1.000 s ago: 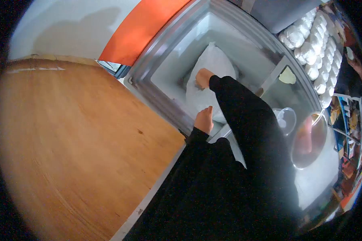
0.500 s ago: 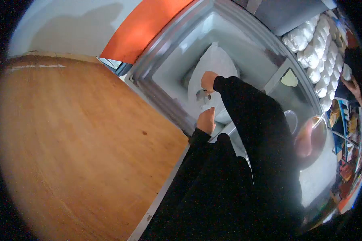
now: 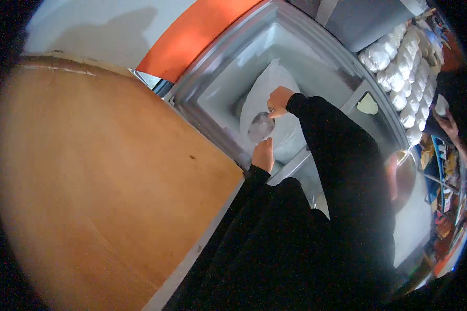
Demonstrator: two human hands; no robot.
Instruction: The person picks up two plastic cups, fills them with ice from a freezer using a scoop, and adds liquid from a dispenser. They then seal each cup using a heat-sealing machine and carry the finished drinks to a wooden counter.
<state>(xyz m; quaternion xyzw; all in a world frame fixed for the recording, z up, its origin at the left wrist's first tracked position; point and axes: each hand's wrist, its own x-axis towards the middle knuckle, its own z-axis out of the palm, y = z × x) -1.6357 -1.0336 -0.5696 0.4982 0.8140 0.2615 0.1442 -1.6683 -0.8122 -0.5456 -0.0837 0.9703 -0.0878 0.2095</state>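
Observation:
A white plastic sack [image 3: 286,132] stands inside the grey chest freezer [image 3: 220,98], its top pointing toward the far wall. My right hand [image 3: 280,100] is closed on the sack at the far side of a round opening. My left hand [image 3: 263,154] is closed on the near side of that opening, thumb uppermost. Between my hands, the opening shows greyish, shiny contents [image 3: 261,127], which I cannot make out for certain. My fingertips are partly hidden, and black sleeves cover both arms.
A wooden board [image 3: 119,181] lies left of the freezer. Stacked white packs [image 3: 399,78] and a grey bin [image 3: 371,23] stand to the right. An orange panel [image 3: 200,36] borders the back. Another person's hand [image 3: 448,127] appears at far right.
My right hand has shifted slightly right and up from my left hand. The opening between them is wider, showing more of the greyish contents. The view has shifted slightly.

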